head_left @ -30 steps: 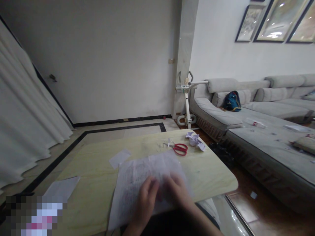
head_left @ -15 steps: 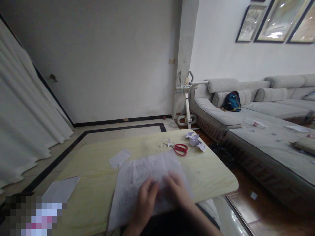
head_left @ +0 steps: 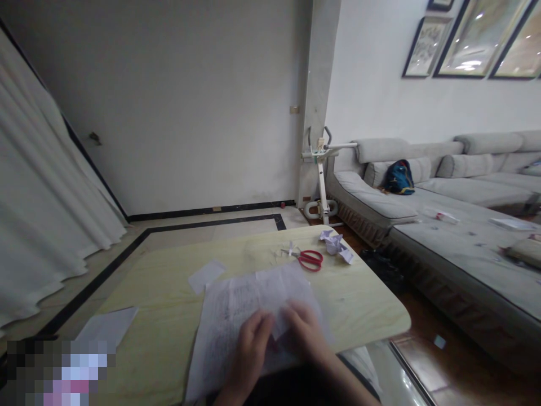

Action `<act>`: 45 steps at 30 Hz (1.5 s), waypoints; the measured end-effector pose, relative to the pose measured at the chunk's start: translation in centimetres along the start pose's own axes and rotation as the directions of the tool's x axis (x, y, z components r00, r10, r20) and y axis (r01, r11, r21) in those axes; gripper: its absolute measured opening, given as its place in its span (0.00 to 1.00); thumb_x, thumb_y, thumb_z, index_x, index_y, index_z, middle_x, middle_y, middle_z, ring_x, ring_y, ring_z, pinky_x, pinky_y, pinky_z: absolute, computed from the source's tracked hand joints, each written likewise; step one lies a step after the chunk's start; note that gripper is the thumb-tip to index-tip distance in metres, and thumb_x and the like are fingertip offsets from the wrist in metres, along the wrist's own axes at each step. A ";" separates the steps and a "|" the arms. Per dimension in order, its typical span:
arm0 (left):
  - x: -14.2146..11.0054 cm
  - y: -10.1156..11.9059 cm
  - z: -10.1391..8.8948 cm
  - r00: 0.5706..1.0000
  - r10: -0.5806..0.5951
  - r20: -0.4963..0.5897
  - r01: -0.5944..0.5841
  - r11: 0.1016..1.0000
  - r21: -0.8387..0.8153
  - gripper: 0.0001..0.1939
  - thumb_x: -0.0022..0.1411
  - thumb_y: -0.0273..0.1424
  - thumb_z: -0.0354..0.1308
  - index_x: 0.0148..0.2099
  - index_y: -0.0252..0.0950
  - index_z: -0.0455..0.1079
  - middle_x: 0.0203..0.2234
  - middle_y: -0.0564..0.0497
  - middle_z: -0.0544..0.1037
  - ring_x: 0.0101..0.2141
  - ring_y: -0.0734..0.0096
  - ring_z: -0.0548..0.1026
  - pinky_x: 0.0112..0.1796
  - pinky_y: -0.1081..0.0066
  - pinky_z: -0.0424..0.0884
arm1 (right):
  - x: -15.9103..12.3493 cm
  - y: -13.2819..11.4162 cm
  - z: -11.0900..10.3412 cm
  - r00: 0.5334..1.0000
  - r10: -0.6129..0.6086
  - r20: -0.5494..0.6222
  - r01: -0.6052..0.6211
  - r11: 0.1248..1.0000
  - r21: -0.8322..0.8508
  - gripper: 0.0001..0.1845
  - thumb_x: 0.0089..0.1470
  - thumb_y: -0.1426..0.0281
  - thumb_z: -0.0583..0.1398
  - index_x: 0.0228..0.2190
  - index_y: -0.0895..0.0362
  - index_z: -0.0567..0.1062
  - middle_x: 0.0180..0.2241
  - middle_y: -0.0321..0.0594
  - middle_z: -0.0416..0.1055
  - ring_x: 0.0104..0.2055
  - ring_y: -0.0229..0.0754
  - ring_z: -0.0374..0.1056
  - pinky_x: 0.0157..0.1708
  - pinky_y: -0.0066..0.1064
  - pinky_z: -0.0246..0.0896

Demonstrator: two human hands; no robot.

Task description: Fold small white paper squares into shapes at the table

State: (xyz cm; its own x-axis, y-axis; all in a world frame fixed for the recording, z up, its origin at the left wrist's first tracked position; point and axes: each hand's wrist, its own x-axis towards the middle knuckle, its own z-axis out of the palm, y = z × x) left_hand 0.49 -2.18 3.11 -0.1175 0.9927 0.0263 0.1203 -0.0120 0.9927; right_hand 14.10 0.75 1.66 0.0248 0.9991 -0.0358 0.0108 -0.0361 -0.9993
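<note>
A large printed sheet [head_left: 228, 307] lies on the pale wooden table [head_left: 160, 338], its near part under my hands. Between my hands shows a small piece of white paper [head_left: 279, 326], hard to tell from the sheet beneath. My left hand [head_left: 254, 341] is closed, thumb and fingers pinched at the paper's left side. My right hand [head_left: 305, 327] is blurred, with its fingers curled in at the right side of the same paper. Beyond the sheet lie red-handled scissors [head_left: 310, 259], blades pointing left.
Folded paper shapes [head_left: 333, 242] sit near the table's far right corner. A loose slip [head_left: 207, 276] lies by the sheet's far left corner, more paper [head_left: 107, 327] at the left edge. A grey sofa [head_left: 443, 254] stands right of the table.
The view has tilted up slightly. Both hands stay close together over the sheet, and the small paper's edge between them shows more clearly.
</note>
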 end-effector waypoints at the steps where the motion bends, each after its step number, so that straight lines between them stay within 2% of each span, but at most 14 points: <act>1: -0.1 -0.1 -0.1 1.000 -0.001 0.002 0.001 1.000 -0.003 0.15 0.58 0.43 0.56 0.26 0.38 0.70 0.21 0.53 0.73 0.26 0.64 0.71 0.28 0.71 0.70 | 0.0 0.0 0.0 1.000 -0.006 0.022 0.006 1.000 0.001 0.21 0.44 0.52 0.60 0.16 0.54 0.64 0.18 0.33 0.60 0.26 0.41 0.60 0.25 0.28 0.57; 7: 0.0 -0.5 0.0 1.000 0.002 0.018 -0.002 1.000 -0.005 0.18 0.57 0.46 0.57 0.26 0.38 0.72 0.19 0.52 0.75 0.23 0.64 0.73 0.27 0.70 0.71 | 0.1 -0.2 -0.1 0.999 -0.033 0.042 0.033 0.999 0.005 0.22 0.43 0.52 0.60 0.15 0.53 0.60 0.17 0.32 0.55 0.25 0.39 0.57 0.24 0.27 0.55; 10: 0.2 -0.7 0.2 0.999 0.052 -0.014 -0.052 0.999 0.002 0.16 0.58 0.45 0.58 0.35 0.37 0.75 0.30 0.48 0.80 0.34 0.60 0.77 0.35 0.68 0.74 | 0.1 -0.4 -0.1 0.996 -0.052 0.069 0.050 0.998 0.032 0.19 0.43 0.56 0.58 0.15 0.53 0.57 0.18 0.30 0.50 0.23 0.37 0.51 0.24 0.27 0.52; 13: 0.4 -0.9 0.2 0.995 0.092 -0.023 -0.092 0.996 0.004 0.17 0.58 0.43 0.58 0.43 0.38 0.74 0.39 0.47 0.81 0.41 0.58 0.78 0.41 0.66 0.74 | 0.1 -0.7 -0.1 0.993 -0.081 0.081 0.079 0.996 0.029 0.18 0.43 0.59 0.56 0.15 0.53 0.55 0.18 0.30 0.47 0.24 0.36 0.48 0.24 0.27 0.50; 20: 0.7 -1.8 0.2 0.955 0.294 0.027 -0.296 0.951 0.086 0.12 0.63 0.37 0.54 0.42 0.39 0.76 0.43 0.46 0.79 0.48 0.58 0.74 0.52 0.60 0.67 | -0.2 -1.0 -0.1 0.993 -0.061 0.097 0.059 0.998 0.022 0.17 0.46 0.60 0.56 0.15 0.54 0.57 0.19 0.31 0.48 0.24 0.37 0.49 0.24 0.27 0.50; 25: 0.7 -2.0 0.4 0.960 0.264 0.096 -0.270 0.962 0.052 0.13 0.63 0.37 0.54 0.43 0.38 0.76 0.42 0.45 0.80 0.46 0.59 0.76 0.50 0.60 0.70 | -0.2 -0.7 0.1 0.993 -0.087 0.076 0.088 0.996 -0.006 0.19 0.49 0.57 0.57 0.17 0.55 0.61 0.20 0.32 0.53 0.26 0.38 0.53 0.27 0.27 0.54; 29: 0.5 -1.7 0.3 0.966 0.238 0.101 -0.245 0.967 0.069 0.13 0.63 0.37 0.54 0.47 0.40 0.75 0.46 0.46 0.79 0.49 0.59 0.74 0.51 0.62 0.69 | 0.0 -0.5 0.2 0.986 -0.122 0.110 0.122 0.993 0.009 0.19 0.51 0.57 0.56 0.17 0.55 0.61 0.20 0.31 0.53 0.25 0.37 0.53 0.26 0.27 0.53; 36: 0.5 -1.0 0.3 0.976 0.194 0.101 -0.200 0.979 0.047 0.14 0.62 0.39 0.55 0.43 0.38 0.77 0.41 0.46 0.81 0.45 0.58 0.77 0.48 0.62 0.71 | -0.2 -1.1 0.1 0.989 -0.122 0.088 0.122 0.992 0.008 0.17 0.49 0.59 0.55 0.16 0.54 0.60 0.19 0.31 0.53 0.24 0.37 0.53 0.25 0.27 0.53; 40: 0.3 -0.7 0.3 0.991 0.120 0.055 -0.122 0.992 0.039 0.15 0.61 0.40 0.55 0.41 0.37 0.77 0.37 0.45 0.82 0.40 0.57 0.79 0.43 0.63 0.74 | -0.2 -1.3 0.1 0.990 -0.125 0.060 0.127 0.992 -0.027 0.17 0.48 0.59 0.54 0.16 0.54 0.59 0.19 0.31 0.52 0.24 0.37 0.53 0.24 0.27 0.52; 45: 0.6 -0.6 -0.1 0.992 0.114 -0.053 -0.112 0.993 0.047 0.15 0.59 0.41 0.56 0.38 0.37 0.77 0.35 0.45 0.82 0.40 0.55 0.78 0.43 0.62 0.74 | -0.5 -0.8 0.2 0.986 -0.089 0.143 0.101 0.991 -0.082 0.18 0.48 0.55 0.57 0.18 0.55 0.66 0.19 0.32 0.58 0.25 0.38 0.57 0.25 0.26 0.56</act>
State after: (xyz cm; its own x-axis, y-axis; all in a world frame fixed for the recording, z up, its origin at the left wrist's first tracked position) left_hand 0.27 -1.63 2.53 -0.1552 0.9771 0.1455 0.1793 -0.1170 0.9768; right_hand 13.88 0.27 2.50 -0.1190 0.9915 0.0520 0.0956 0.0636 -0.9934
